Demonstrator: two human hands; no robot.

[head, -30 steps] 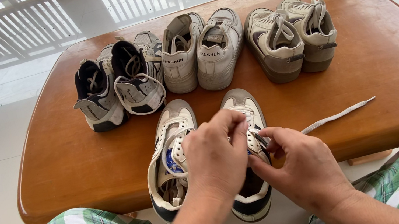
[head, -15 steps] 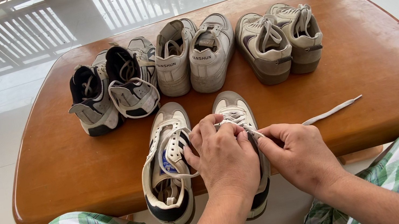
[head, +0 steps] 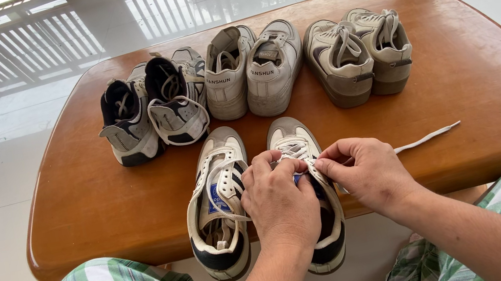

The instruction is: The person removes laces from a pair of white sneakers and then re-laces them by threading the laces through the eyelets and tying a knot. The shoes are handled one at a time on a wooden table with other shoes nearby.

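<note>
My left hand and right hand both pinch the white lace over the right-side white sneaker, each grip clamped on it. That shoe sits at the near edge of the wooden worktop, touching its partner sneaker; three other pairs stand behind

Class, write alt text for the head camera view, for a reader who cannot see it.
A person's left hand and right hand work the white lace on the right shoe of a white pair at the near edge of a wooden table. The left shoe lies beside it, and three more pairs line up behind.
</note>
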